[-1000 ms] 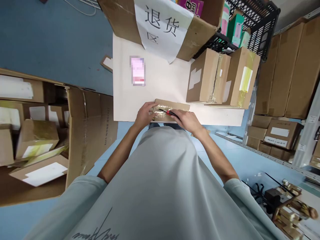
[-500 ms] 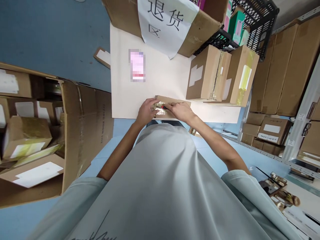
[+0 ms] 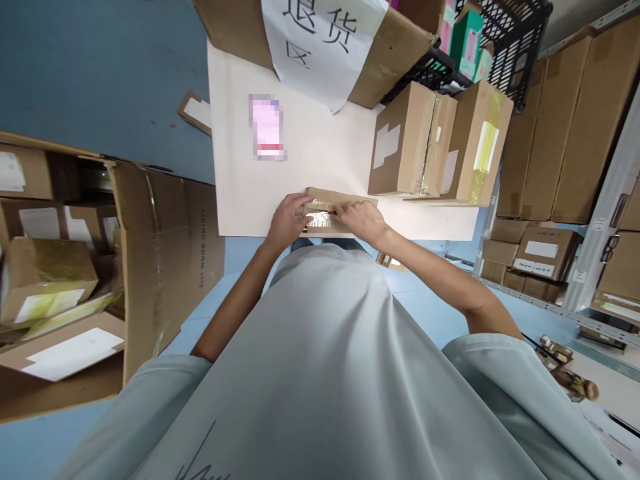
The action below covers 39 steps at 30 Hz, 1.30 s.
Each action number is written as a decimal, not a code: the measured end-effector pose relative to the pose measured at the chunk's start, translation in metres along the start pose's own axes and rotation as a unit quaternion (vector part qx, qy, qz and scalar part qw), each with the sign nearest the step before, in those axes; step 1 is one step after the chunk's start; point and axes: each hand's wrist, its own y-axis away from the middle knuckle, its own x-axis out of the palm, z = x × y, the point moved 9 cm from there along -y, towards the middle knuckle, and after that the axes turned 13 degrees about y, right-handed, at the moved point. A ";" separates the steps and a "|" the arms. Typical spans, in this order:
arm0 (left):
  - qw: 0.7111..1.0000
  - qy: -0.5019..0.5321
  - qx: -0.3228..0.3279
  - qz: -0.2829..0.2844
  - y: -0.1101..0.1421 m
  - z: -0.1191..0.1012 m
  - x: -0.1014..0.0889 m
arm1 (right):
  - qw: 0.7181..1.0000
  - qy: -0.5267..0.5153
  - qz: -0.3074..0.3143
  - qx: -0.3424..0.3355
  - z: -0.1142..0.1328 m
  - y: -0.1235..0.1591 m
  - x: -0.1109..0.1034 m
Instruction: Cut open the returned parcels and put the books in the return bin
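Note:
A small flat cardboard box [image 3: 340, 197] lies at the table's front edge, with shiny clear tape [image 3: 320, 220] along its top. My left hand [image 3: 287, 220] grips the box's left end, fingers over the upper side and thumb by the tape. My right hand [image 3: 364, 220] is closed over the box's right half. From its fingertips pokes the red and black end of a thin tool [image 3: 332, 212], which looks like a box cutter, low against the tape line. Most of the tool is hidden by my fingers.
Two taped cartons [image 3: 407, 143] stand on the white table [image 3: 325, 147] at right. Behind are a large carton with a paper sign [image 3: 320, 47] and a black crate [image 3: 520, 47]. A pixelated pink item [image 3: 267, 127] lies left. An open carton of parcels [image 3: 170, 240] stands at far left.
My right hand and the tool have slid to the right along the tape. My left hand keeps its hold on the box's end. The whole view has shifted slightly.

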 end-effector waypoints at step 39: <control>0.961 -0.229 -0.108 -0.114 0.006 -0.041 0.055 | 0.988 -0.137 -0.060 -0.049 -0.153 0.081 0.213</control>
